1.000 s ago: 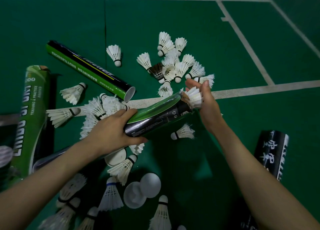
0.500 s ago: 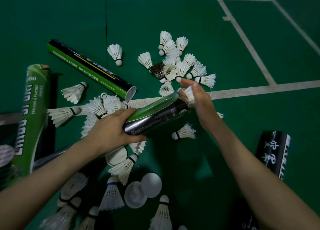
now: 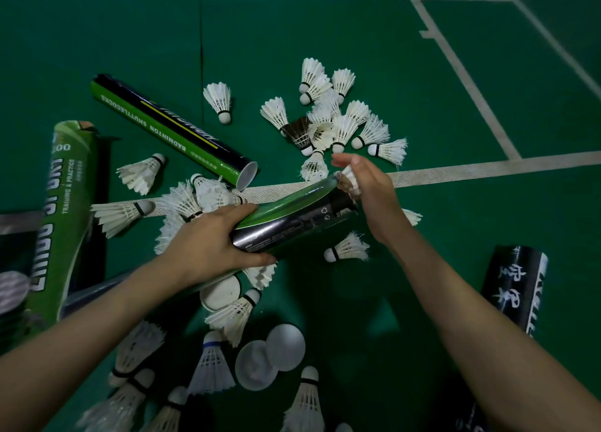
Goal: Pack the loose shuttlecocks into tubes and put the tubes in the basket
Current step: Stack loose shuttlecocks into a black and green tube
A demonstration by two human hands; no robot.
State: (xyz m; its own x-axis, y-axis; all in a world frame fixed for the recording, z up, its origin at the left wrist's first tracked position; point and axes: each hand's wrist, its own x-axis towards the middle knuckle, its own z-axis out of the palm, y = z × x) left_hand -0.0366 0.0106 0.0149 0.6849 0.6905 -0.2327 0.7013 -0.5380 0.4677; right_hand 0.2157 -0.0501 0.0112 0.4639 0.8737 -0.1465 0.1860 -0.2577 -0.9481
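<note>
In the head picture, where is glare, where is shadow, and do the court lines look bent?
Head view: glare streaks the held tube in the left hand; a dark shadow covers the floor below the right hand; the lower corners are dim; the white lines curve slightly, wide-angle distortion.

A green badminton court floor (image 3: 422,83) with white lines carries scattered white feather shuttlecocks (image 3: 331,119), an open green-and-black shuttlecock tube (image 3: 169,129), a black tube (image 3: 517,288) at right, and two round white tube caps (image 3: 270,355)
</note>
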